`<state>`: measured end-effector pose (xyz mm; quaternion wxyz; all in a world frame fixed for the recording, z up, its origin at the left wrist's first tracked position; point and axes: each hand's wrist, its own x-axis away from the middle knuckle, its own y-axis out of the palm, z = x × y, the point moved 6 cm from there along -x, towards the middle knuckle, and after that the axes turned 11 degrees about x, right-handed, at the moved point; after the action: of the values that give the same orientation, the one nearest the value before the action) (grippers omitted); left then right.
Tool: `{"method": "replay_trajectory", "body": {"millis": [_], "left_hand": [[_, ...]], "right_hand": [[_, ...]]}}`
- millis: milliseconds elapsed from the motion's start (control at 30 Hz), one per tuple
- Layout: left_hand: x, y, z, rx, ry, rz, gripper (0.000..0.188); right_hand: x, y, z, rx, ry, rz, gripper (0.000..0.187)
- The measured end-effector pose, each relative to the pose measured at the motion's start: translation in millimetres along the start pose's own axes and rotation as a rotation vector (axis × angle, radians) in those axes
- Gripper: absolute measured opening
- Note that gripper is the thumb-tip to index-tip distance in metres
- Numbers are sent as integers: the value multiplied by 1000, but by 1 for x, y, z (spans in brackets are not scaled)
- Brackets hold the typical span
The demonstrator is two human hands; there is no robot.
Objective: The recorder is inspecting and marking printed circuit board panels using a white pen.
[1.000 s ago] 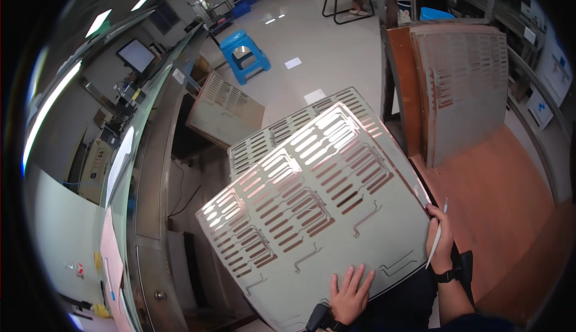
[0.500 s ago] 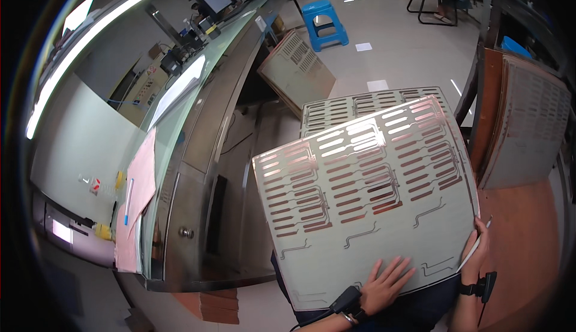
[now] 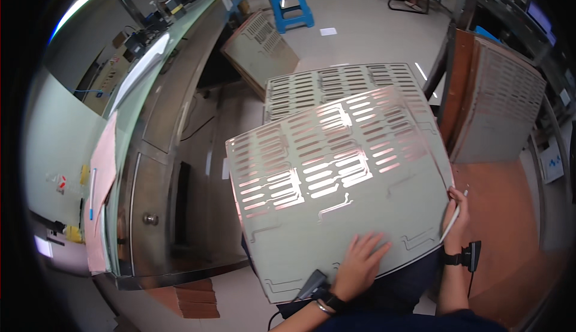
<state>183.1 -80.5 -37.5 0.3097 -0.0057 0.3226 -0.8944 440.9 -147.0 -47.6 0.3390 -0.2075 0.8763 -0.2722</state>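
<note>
Apparently, the step in hand was a steadying and looking-over of the pale panel with copper-coloured strips (image 3: 336, 206), which lay slantwise over the person's lap (image 3: 420, 284), its far side overlapping a second patterned panel (image 3: 324, 86). The left hand (image 3: 360, 263) was spread open on the plainer area near the panel's lower edge, gripping nothing. The right hand (image 3: 457, 219) was closed round a slim white pen-like tool (image 3: 453, 223) at the panel's right edge (whether its fingers also pinched that edge, I couldn't tell). Light glared off some strips. To my mind, the next move called for a firm left palm, so nothing slid, and care with the tool's ends near the strips. Off to the right, more panels (image 3: 504, 104) leaned upright; leftward stood a steel-fronted counter (image 3: 150, 182).
</note>
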Motion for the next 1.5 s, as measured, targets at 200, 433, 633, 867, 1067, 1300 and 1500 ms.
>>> {"method": "replay_trajectory", "body": {"millis": [200,433,633,867,1067,1300,1500], "left_hand": [[24,-76,-42,-212,-194,254,48],[107,-184,-101,-414,-496,583,44],[116,-205,-145,189,-740,684,38],[103,-211,-164,656,-715,788,25],[88,-201,-131,645,-542,1070,17],[20,-154,-87,1252,-305,876,26],[-76,-74,12,1432,-305,788,15]], "right_hand": [[-6,-13,-3,8,11,-44,22],[1,-46,37,-64,179,23,18],[38,-69,50,-58,290,32,16],[50,-55,32,-90,218,-77,22],[67,-52,71,-683,541,-24,34],[46,-86,26,-1587,480,112,49],[68,-103,-14,-1550,428,102,56]]}}
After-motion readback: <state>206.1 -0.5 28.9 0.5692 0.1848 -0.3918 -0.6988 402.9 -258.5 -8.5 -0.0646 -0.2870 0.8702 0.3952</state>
